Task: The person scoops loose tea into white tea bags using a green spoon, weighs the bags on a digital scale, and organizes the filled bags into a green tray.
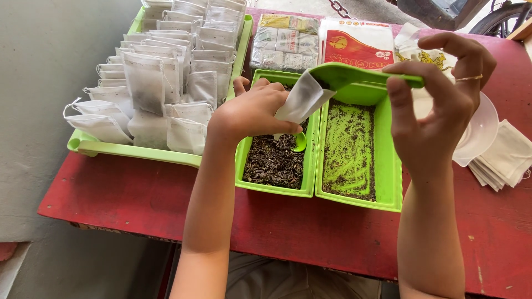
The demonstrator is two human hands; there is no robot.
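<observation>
My left hand [252, 111] is pinched shut on a small white bag [302, 99], holding its mouth up against the tip of the green scoop [354, 76]. My right hand [438, 105] grips the scoop's other end, thumb below and fingers curled over the top, so the scoop sits tilted between my two hands with its spout at the bag.

Directly under my left hand is a green tub [274, 188] with dark loose tea [271, 163] in it, and a small green spoon [299, 143] lies in the tea just below the bag. Under the scoop, between my hands, a second green tub [388, 202] holds only a thin scatter of tea.

Beyond my left hand's outer side, a green tray [138, 150] carries rows of filled white bags [160, 77]. Just past my right hand lie a white bowl [485, 133] and a stack of flat empty bags [504, 158]. Everything rests on a red table [122, 194].
</observation>
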